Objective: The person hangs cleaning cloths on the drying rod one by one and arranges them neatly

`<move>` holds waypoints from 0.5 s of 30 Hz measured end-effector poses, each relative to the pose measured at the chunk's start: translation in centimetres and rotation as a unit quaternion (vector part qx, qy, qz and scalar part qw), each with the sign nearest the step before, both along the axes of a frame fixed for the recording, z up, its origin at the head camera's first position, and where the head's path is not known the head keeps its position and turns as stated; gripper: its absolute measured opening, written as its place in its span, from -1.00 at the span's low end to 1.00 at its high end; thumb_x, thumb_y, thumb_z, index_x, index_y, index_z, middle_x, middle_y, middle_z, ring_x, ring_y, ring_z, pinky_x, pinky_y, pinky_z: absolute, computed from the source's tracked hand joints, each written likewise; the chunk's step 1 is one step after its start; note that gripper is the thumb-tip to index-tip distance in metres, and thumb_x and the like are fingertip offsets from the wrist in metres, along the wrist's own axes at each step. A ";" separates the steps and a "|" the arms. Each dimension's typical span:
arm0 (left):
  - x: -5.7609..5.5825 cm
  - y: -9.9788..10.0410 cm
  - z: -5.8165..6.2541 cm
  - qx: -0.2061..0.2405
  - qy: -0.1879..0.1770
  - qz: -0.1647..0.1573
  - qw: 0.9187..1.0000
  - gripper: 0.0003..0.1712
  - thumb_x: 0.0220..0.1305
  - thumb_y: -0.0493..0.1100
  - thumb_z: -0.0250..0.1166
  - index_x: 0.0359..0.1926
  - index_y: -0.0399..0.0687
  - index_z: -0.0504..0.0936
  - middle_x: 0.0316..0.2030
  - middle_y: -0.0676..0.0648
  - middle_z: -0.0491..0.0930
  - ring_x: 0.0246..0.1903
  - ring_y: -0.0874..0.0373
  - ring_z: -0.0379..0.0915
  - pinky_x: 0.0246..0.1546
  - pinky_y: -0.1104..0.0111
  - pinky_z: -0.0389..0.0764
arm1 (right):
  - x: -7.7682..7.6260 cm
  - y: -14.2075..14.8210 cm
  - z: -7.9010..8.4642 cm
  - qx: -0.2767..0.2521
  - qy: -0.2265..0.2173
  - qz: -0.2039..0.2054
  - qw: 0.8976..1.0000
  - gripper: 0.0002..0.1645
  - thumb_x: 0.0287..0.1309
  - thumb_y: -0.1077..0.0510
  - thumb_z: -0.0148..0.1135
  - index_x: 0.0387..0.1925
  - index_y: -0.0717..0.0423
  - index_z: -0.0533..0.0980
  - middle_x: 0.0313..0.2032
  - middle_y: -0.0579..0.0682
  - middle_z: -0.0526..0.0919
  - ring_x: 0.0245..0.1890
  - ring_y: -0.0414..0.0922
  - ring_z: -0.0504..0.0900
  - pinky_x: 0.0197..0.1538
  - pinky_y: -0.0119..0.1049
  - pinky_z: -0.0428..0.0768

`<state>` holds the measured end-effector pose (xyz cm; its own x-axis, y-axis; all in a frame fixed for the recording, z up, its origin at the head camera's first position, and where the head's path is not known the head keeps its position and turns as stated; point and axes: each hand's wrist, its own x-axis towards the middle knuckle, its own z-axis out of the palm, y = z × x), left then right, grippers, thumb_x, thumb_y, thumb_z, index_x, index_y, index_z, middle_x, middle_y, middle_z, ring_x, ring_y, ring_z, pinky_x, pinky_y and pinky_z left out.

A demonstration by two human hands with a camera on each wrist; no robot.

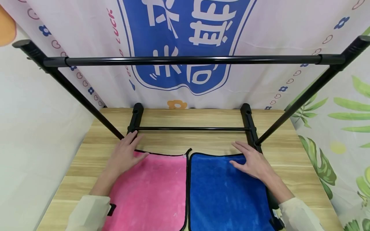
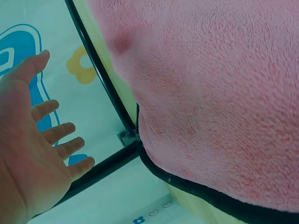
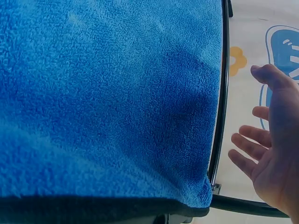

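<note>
A pink towel (image 1: 153, 189) with black edging lies spread at the left, and a blue towel (image 1: 228, 192) with the same edging lies beside it. Over the far left corner of the pink towel is my left hand (image 1: 122, 155), fingers extended and thumb apart. My right hand (image 1: 254, 162) hovers at the far right corner of the blue towel, its fingers also spread. Both wrist views show the palms with nothing in them: the left hand (image 2: 37, 140) beside the pink pile (image 2: 201, 93), the right hand (image 3: 275, 144) beside the blue pile (image 3: 117, 93).
A black rack stands on the wooden table (image 1: 188, 141), with a high crossbar (image 1: 190, 60), a low crossbar (image 1: 190, 129) and slanting posts at both sides. Behind it hangs a printed curtain (image 1: 260, 32). A leaf-patterned cloth (image 1: 341, 128) hangs at the right.
</note>
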<state>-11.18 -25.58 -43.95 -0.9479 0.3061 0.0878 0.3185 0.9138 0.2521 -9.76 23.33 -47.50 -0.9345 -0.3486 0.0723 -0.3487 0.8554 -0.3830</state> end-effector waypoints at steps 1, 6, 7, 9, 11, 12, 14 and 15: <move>-0.1 -0.1 0.0 0.012 0.007 0.000 1.000 -0.14 0.31 0.10 0.41 0.46 -0.26 0.38 0.45 -0.45 0.26 0.43 -0.45 0.16 0.36 -0.35 0.24 | 0.0 0.0 0.0 -0.005 -0.002 0.003 1.000 -0.12 0.19 -0.14 0.47 0.44 0.13 0.42 0.39 0.27 0.45 0.30 0.31 0.50 0.18 0.32 0.55; -0.2 -0.5 -0.1 0.060 0.041 0.004 0.997 -0.22 0.28 -0.09 0.47 0.39 -0.39 0.42 0.32 -0.52 0.38 0.30 -0.49 0.33 0.26 -0.34 0.38 | 0.1 0.0 -0.1 -0.007 -0.005 0.021 1.000 -0.20 0.20 -0.08 0.48 0.40 0.12 0.47 0.34 0.24 0.51 0.28 0.27 0.54 0.16 0.28 0.59; -0.2 -0.6 0.0 0.070 0.043 0.007 0.997 -0.24 0.28 -0.11 0.47 0.38 -0.39 0.43 0.30 -0.52 0.39 0.28 -0.49 0.34 0.25 -0.33 0.39 | 0.2 0.0 -0.1 -0.006 -0.004 0.025 1.000 -0.21 0.21 -0.07 0.48 0.39 0.12 0.48 0.33 0.24 0.51 0.27 0.27 0.54 0.15 0.28 0.59; -0.3 -0.8 0.0 0.086 0.046 0.011 0.995 -0.26 0.29 -0.14 0.46 0.37 -0.39 0.44 0.27 -0.51 0.41 0.26 -0.49 0.37 0.25 -0.30 0.42 | 0.3 0.0 -0.1 -0.007 -0.003 0.028 1.000 -0.23 0.20 -0.06 0.49 0.38 0.12 0.49 0.32 0.24 0.53 0.27 0.26 0.55 0.15 0.27 0.60; -0.4 -0.9 0.0 0.103 0.048 0.017 0.993 -0.29 0.29 -0.15 0.46 0.36 -0.39 0.45 0.25 -0.50 0.43 0.24 -0.47 0.39 0.24 -0.29 0.44 | 0.4 0.0 -0.1 -0.011 -0.001 0.030 0.999 -0.24 0.19 -0.05 0.49 0.36 0.12 0.51 0.30 0.23 0.54 0.26 0.25 0.56 0.15 0.25 0.60; -0.4 -1.0 0.0 0.109 0.053 0.019 0.992 -0.31 0.29 -0.16 0.47 0.34 -0.39 0.47 0.23 -0.49 0.45 0.22 -0.46 0.42 0.22 -0.28 0.46 | 0.4 0.0 -0.1 -0.013 0.000 0.031 0.999 -0.25 0.19 -0.05 0.50 0.35 0.13 0.51 0.29 0.23 0.55 0.25 0.24 0.57 0.15 0.25 0.61; -0.5 -1.1 0.0 0.122 0.065 0.025 0.990 -0.36 0.27 -0.19 0.47 0.29 -0.39 0.51 0.18 -0.46 0.48 0.16 -0.43 0.47 0.16 -0.26 0.51 | 0.4 0.0 0.0 -0.019 0.001 0.031 0.999 -0.26 0.19 -0.04 0.50 0.34 0.12 0.52 0.27 0.22 0.57 0.22 0.23 0.59 0.14 0.24 0.62; -0.5 -1.2 0.1 0.129 0.074 0.025 0.988 -0.39 0.26 -0.22 0.48 0.26 -0.40 0.53 0.15 -0.45 0.51 0.13 -0.41 0.50 0.13 -0.24 0.54 | 0.5 0.0 0.0 -0.021 0.002 0.032 0.999 -0.27 0.19 -0.03 0.50 0.33 0.12 0.52 0.26 0.21 0.58 0.21 0.22 0.60 0.14 0.23 0.62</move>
